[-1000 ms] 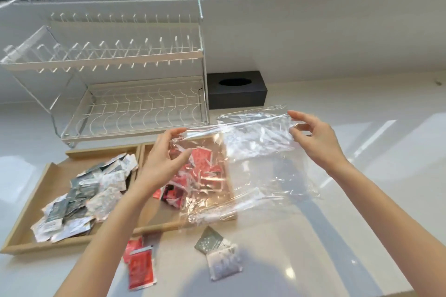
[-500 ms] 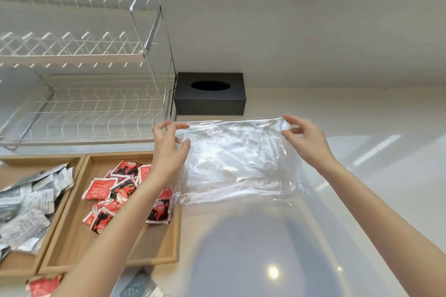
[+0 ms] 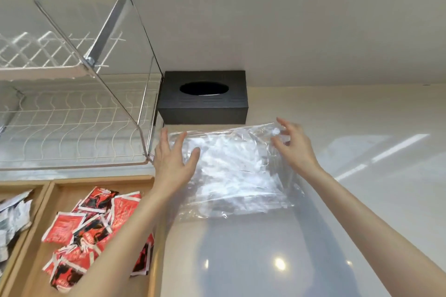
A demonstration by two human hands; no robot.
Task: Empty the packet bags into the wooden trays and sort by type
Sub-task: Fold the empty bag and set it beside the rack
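Note:
An empty clear plastic bag [image 3: 236,176] lies flat on the white counter, just in front of a black tissue box. My left hand [image 3: 173,164] rests on the bag's left edge with its fingers spread. My right hand [image 3: 295,147] hovers at the bag's far right corner, fingers apart and gripping nothing. To the left, a wooden tray [image 3: 101,179] holds a pile of red packets [image 3: 91,229]. A second wooden tray [image 3: 24,187] at the left frame edge holds silver packets [image 3: 12,214], only partly in view.
A white wire dish rack [image 3: 72,116] with a metal frame stands behind the trays. The black tissue box [image 3: 205,101] sits against the wall beside it. Glossy white counter [image 3: 265,260] stretches to the right and toward me.
The bag went from above the red-packet tray rightward and down onto the counter. Both hands have let go of its top corners. My view has shifted right and closer.

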